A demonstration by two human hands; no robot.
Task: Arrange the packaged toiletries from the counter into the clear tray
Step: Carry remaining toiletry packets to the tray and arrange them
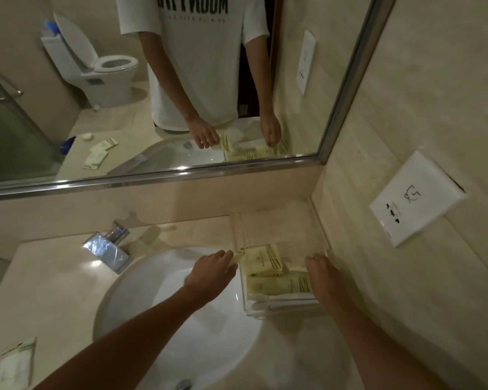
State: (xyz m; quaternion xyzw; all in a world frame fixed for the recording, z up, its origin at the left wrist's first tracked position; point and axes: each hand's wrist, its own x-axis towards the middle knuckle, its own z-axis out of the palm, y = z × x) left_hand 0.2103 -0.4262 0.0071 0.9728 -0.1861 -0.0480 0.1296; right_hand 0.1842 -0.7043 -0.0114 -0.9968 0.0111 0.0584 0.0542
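Far left, near counter (57, 280) edge: two pale packets (16, 364) lying flat, overlapping, well apart from the tray. Left of centre: chrome faucet (107, 247) at the back rim of the white basin (209, 333). Centre: left hand (213, 273) reached over the basin, fingers pinching a yellow packet (238, 256) at the tray's left wall, packet end tilted in over the rim. Right of centre: clear tray (279, 220) set on the counter in the corner, against the right wall; front part holding yellow packaged toiletries (265, 261) lying flat and overlapping, white wrapped items (285, 301) along the near edge; back part bare. Right: right hand (324, 277) on the tray's right side, fingers down over the rim; gripping the wall or only resting on it, cannot tell. Far right: white wall socket plate (416, 199). Above: mirror (26, 80) reflecting hands, tray, more packets, toilet.
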